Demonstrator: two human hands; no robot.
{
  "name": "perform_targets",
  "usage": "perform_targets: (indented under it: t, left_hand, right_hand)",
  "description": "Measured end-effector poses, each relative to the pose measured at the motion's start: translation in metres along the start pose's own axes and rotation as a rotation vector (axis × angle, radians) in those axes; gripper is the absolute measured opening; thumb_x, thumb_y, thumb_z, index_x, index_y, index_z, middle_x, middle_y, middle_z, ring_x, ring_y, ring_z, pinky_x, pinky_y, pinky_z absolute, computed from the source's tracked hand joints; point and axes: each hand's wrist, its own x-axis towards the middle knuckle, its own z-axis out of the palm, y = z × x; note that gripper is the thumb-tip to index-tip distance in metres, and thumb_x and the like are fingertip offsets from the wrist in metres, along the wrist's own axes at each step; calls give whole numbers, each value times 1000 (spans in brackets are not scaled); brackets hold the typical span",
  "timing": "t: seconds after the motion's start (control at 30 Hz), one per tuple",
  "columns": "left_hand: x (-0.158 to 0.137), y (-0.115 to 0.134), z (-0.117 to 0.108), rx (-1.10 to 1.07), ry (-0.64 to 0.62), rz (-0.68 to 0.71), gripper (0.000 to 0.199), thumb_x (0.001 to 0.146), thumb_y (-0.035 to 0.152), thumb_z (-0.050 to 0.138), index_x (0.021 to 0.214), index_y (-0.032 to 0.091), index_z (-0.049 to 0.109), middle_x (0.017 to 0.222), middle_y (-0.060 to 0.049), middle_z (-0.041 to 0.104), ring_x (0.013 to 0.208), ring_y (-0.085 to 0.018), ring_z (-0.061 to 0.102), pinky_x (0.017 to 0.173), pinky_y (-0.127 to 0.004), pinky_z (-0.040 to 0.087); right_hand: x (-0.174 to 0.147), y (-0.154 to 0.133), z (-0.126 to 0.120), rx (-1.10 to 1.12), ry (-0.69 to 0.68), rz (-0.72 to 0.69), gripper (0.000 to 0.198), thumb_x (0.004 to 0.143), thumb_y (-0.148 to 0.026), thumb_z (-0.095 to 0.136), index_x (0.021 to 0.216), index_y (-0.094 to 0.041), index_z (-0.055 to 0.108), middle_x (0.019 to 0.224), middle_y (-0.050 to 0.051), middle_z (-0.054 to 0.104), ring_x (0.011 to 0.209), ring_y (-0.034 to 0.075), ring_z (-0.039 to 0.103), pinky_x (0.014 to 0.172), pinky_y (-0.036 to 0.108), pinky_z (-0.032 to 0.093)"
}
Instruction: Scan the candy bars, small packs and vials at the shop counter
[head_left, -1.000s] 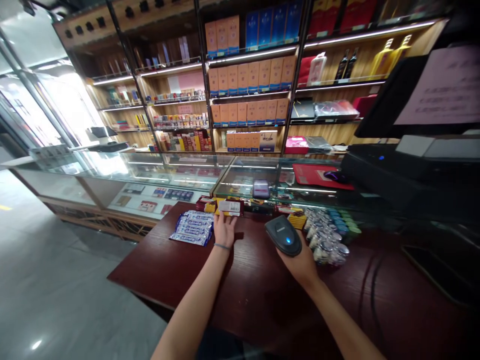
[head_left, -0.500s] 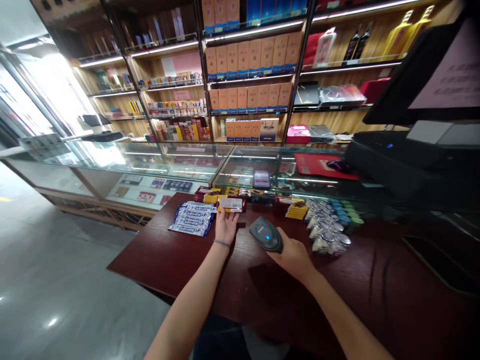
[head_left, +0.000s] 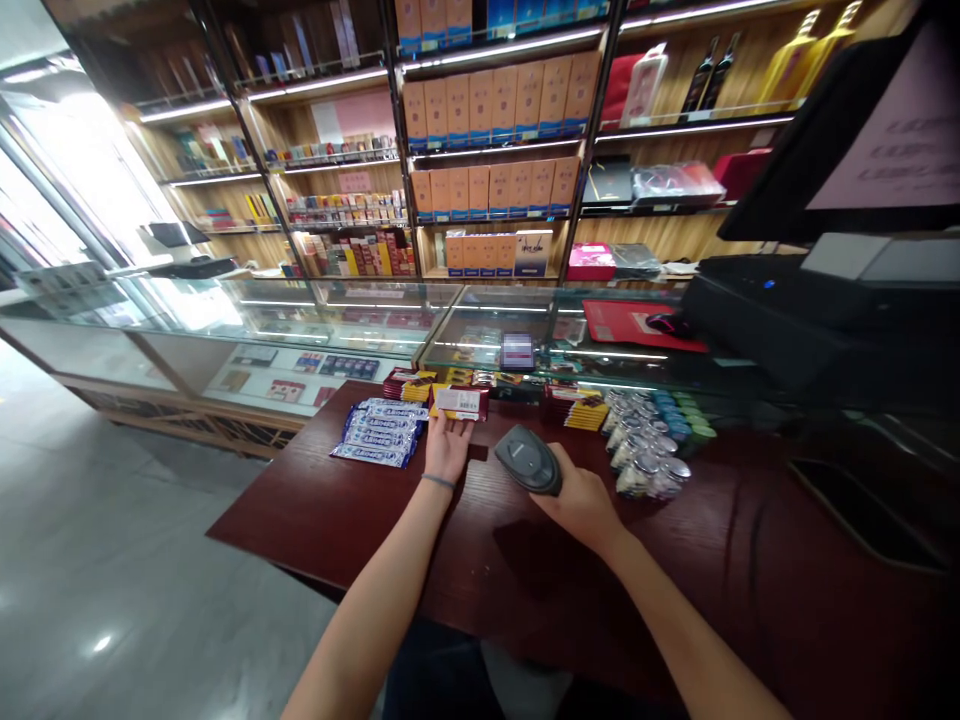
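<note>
Scanning posture at a dark red, wood-grained surface. The scanner, of dark grey plastic with a rounded, tapering head, is gripped by the right hand, whose fingers are wrapped around the handle. A flat, glossy bar, wrapped in red and yellow with a white printed label, is met along its near edge by the fingertips of the left hand; the palm is turned upward, the fingers are slightly spread, and whether the bar is pinched cannot be told. The bar is positioned beyond the scanner and slightly to its left, apart from it.

Compared with one second earlier, the scanner is brought leftward, away from the jars, and closer to the bar; its blue light, lit in both earlier views, is no longer seen lit.

One scanner and one labelled bar are counted, with two further stacks of bars: a left stack and a right stack. The crinkled, blue-and-white packets are overlapped, and the silver-lidded jars crowded, so that neither can be counted exactly.
</note>
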Motion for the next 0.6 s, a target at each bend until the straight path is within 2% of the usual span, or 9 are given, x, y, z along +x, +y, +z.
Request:
perform_targets:
  t: [0.1,0.23,0.43,0.53,0.6]
  left_hand:
    - [-1,-2,-1,50,-61,-8,14,99,17,62,107,28,63,110,-1,74,99,-14,70,99,-38,54]
    - [-4,-6,-1,162,-139,0,26,91,13,70,110,29,64,110,0,73,92,-12,69,94,-34,55]
    - [-11,-15,1,363,-175,34,36,77,31,87,104,21,65,100,-2,74,82,-12,70,80,-27,57]
    - [-13,-19,12,490,-191,63,43,75,40,88,105,19,67,97,-4,75,76,-14,71,73,-27,57]
    - [-15,-23,24,593,-203,121,39,76,39,86,105,18,68,95,-4,77,76,-16,71,72,-28,57]
  right_hand:
    - [2,-2,-9,64,-27,52,42,80,-38,66,119,-28,53,82,0,77,80,31,78,63,30,43]
    - [4,-5,-23,155,2,134,38,81,-39,66,116,-30,54,86,0,78,85,31,78,67,31,46]
    - [6,5,-36,229,114,253,51,76,-43,71,123,-30,55,95,4,79,94,35,77,72,35,53]
    - [8,16,-46,342,205,256,56,77,-39,72,129,-31,55,103,4,79,103,33,75,84,39,58]
    - [8,24,-53,390,262,253,57,78,-38,72,132,-31,55,107,4,78,108,31,74,90,41,58]
